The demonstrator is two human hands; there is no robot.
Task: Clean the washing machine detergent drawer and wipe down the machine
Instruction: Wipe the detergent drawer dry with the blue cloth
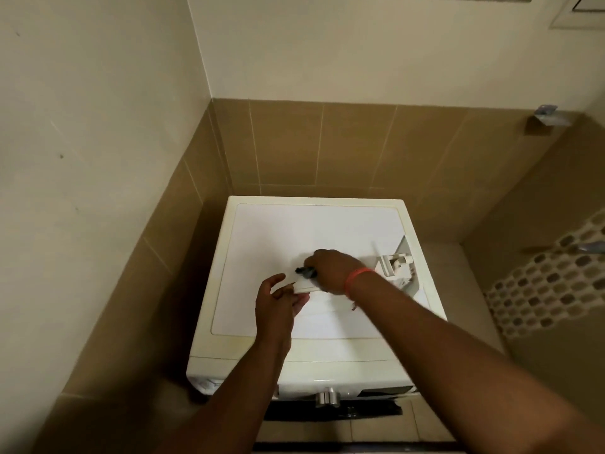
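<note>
My left hand (278,298) has its fingers curled under the near end of a small white plastic piece (302,287), steadying it just above the washing machine's (262,342) lid. My right hand (330,270) is closed around a small dark tool (305,271), maybe a brush, though I cannot tell for sure, with its tip poking out toward my left hand and sitting right over the white piece. An orange band (355,279) circles my right wrist. Just beyond my right hand, the detergent drawer (397,268) lies on the lid near its right edge. Below my forearms, the control knob (327,396) sticks out from the front panel.
</note>
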